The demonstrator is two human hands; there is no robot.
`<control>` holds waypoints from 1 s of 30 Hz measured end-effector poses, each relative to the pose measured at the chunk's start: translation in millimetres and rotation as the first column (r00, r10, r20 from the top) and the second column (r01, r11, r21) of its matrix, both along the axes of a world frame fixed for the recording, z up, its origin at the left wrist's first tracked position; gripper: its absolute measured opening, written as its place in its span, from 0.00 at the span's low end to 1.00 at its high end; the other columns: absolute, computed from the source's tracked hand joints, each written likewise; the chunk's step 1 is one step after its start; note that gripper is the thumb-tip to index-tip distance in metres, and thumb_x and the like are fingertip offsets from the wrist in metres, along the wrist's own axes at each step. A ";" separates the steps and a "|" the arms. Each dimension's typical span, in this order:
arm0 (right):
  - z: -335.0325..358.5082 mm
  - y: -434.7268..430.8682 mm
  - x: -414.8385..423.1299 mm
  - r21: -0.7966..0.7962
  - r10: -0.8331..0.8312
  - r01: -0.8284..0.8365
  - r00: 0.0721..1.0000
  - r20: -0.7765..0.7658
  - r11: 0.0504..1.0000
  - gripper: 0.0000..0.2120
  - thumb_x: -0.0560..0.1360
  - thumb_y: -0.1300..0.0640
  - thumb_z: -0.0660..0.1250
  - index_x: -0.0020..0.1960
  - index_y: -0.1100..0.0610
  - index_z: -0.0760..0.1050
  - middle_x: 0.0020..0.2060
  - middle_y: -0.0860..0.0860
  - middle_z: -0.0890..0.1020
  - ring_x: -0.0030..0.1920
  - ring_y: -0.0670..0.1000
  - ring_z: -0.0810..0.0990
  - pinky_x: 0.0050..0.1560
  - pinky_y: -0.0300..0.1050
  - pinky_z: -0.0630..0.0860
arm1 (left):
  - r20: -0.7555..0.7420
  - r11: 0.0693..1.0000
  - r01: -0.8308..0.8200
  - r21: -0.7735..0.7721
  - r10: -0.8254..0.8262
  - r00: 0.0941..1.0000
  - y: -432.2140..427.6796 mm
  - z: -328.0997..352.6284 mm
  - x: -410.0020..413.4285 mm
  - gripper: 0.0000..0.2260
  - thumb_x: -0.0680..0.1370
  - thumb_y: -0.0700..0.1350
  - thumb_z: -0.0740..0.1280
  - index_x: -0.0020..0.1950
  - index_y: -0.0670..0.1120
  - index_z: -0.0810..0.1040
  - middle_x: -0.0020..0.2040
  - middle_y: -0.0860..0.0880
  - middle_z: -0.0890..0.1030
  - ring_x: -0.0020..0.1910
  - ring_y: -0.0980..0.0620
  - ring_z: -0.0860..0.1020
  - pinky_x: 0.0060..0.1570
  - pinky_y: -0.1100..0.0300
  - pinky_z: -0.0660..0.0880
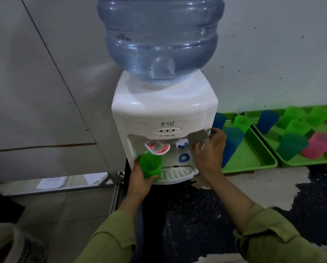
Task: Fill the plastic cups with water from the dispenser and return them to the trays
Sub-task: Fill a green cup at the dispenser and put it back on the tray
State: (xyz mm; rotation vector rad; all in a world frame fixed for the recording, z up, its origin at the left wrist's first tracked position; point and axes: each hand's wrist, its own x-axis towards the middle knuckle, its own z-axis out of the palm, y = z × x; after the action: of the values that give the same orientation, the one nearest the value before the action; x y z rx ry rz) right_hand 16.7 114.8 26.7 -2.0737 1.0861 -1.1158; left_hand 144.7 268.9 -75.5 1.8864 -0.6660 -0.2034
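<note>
Under the red tap (159, 149), left hand (140, 179) grips a green cup (150, 168), right hand (210, 150) holds the dispenser (164, 111); pressing probably comes next.

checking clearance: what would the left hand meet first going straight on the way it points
Probably the red tap, just above the green cup the left hand holds; depth is unclear.

A translucent green cup (150, 168) sits upright in the left hand (140, 179) under the red tap (158, 149) of the white dispenser (164, 111). To the right, two green trays (253, 157) lie side by side, holding blue cups (234, 135), green cups (299, 128) and pink cups (319, 145).
</note>
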 end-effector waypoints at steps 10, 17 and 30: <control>16.8 33.6 18.9 0.260 0.372 -0.340 0.924 -0.087 0.904 0.15 0.78 0.48 0.59 0.36 0.53 0.74 0.33 0.51 0.82 0.33 0.50 0.78 0.36 0.44 0.72 | -0.028 0.999 0.020 -0.030 -0.021 0.999 -0.4 8.6 -5.9 0.40 0.63 0.32 0.76 0.71 0.41 0.62 0.60 0.46 0.75 0.59 0.51 0.73 0.58 0.63 0.68; 18.5 34.5 29.0 0.484 0.426 -0.384 0.904 0.026 0.786 0.17 0.76 0.53 0.62 0.29 0.53 0.74 0.26 0.47 0.80 0.29 0.46 0.75 0.40 0.47 0.76 | -0.019 0.999 0.022 -0.034 -0.023 1.000 1.4 11.1 -6.1 0.39 0.64 0.33 0.77 0.70 0.41 0.62 0.61 0.44 0.76 0.59 0.49 0.74 0.59 0.57 0.71; -32.5 48.9 41.2 0.354 0.472 -0.369 0.840 -0.270 0.859 0.10 0.76 0.52 0.64 0.43 0.59 0.76 0.39 0.55 0.81 0.40 0.54 0.78 0.37 0.41 0.68 | -0.075 1.000 0.011 0.020 -0.010 0.997 0.7 13.2 -6.3 0.32 0.66 0.34 0.76 0.66 0.40 0.66 0.57 0.47 0.77 0.54 0.53 0.75 0.50 0.62 0.72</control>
State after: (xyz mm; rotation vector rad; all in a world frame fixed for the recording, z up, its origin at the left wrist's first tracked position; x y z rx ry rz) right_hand 57.9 163.7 -5.8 -2.1676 0.8124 -0.3513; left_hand 138.4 269.6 -62.3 1.8853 -0.6248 -0.2874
